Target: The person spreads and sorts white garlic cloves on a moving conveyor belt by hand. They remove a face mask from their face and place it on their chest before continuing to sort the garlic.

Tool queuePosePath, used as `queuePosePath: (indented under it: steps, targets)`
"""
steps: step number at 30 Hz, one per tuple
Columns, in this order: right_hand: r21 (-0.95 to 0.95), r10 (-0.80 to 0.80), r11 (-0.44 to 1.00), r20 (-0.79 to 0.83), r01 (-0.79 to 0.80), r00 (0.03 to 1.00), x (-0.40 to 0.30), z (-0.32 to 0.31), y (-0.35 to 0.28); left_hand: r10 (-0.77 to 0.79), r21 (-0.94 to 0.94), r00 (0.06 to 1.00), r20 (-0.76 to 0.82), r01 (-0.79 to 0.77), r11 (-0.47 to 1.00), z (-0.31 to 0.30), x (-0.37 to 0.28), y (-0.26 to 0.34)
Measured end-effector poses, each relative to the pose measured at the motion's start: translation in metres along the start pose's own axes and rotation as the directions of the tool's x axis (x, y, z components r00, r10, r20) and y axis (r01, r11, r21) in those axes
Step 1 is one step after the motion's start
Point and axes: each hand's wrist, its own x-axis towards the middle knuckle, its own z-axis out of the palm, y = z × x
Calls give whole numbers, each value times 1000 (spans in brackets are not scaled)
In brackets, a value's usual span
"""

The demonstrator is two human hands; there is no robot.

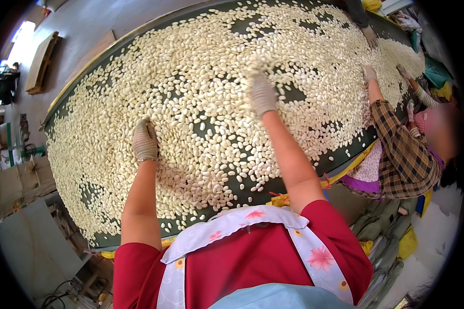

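A thick spread of white beans (201, 89) covers a long dark green table (255, 197) before me. My left hand (145, 143), in a striped, light knitted glove, rests among the beans left of the middle. Its thumb shows beside the fingers, and whether a bean lies between them is hidden. Farther across the table, my right hand (263, 94), gloved alike, touches the beans. Motion blurs its fingers and the beans just ahead of them, so its grasp is unclear.
A co-worker in a checked shirt (404, 154) reaches a gloved hand (370, 72) into the beans at right. More gloved hands work at the far right end. A yellow-edged rim (100, 54) bounds the table's far side. Green sacks (390, 220) lie on the floor at right.
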Motion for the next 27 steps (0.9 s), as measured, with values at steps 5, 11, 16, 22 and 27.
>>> queuePosePath:
  steps: [5, 11, 16, 22, 27]
  targets:
    - [-342, 179, 927, 763, 153, 621, -131, 54, -12, -94, -35, 996, 5, 94, 995, 1, -5, 8]
    - [-231, -354, 796, 572, 559, 740, -95, -59, 65, -205, 57, 977, 54, 202, 978, 4, -5, 14]
    - [-217, -374, 915, -135, 341, 918, -14, -203, 111, -586, -663, 809, -55, 409, 628, 16, -20, -10]
    - [-257, -444, 814, 302, 520, 844, -80, -136, 109, -418, -852, 764, 492, 521, -52, -58, -134, 142]
    - [-110, -345, 788, 737, 606, 582, -128, -74, 88, -533, -802, 639, 554, 581, -136, -87, -226, 146]
